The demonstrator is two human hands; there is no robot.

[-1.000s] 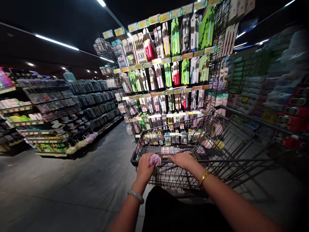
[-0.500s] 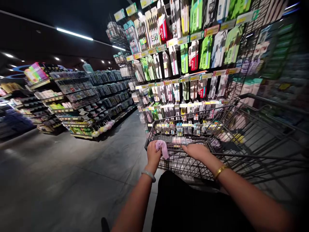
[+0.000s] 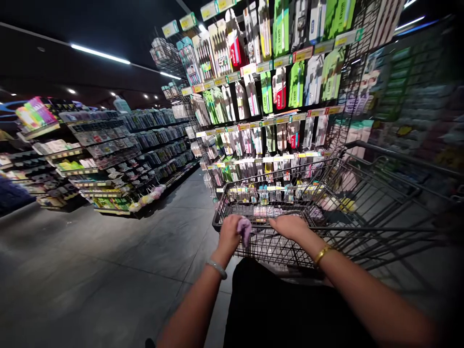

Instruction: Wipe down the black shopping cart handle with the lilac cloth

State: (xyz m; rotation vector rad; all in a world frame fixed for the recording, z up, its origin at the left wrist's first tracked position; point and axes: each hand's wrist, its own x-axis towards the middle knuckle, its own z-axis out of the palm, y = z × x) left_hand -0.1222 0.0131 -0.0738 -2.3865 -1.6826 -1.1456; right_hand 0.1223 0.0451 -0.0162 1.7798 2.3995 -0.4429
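My left hand (image 3: 230, 233) is closed around a crumpled lilac cloth (image 3: 245, 230), part of which hangs down on the thumb side. It is at the near rim of a black wire shopping cart (image 3: 377, 229), close to the cart's left corner; whether it also grips the rim is hidden. A short way to the right, my right hand (image 3: 290, 227) lies closed over the same rim, thumb pointing left, its fingertips out of sight. Inside the cart is a pinkish striped package (image 3: 266, 212).
Beyond the cart stands a rack of hanging toothbrush packs (image 3: 279, 89) with price tags. Stocked shelves (image 3: 101, 159) line the left side, with grey floor (image 3: 145, 256) between. More shelving at the right is dark and blurred.
The rack, cart and shelves have shifted slightly left in view. Both hands keep their places at the cart's rim, and the lilac cloth hangs more bunched than before.
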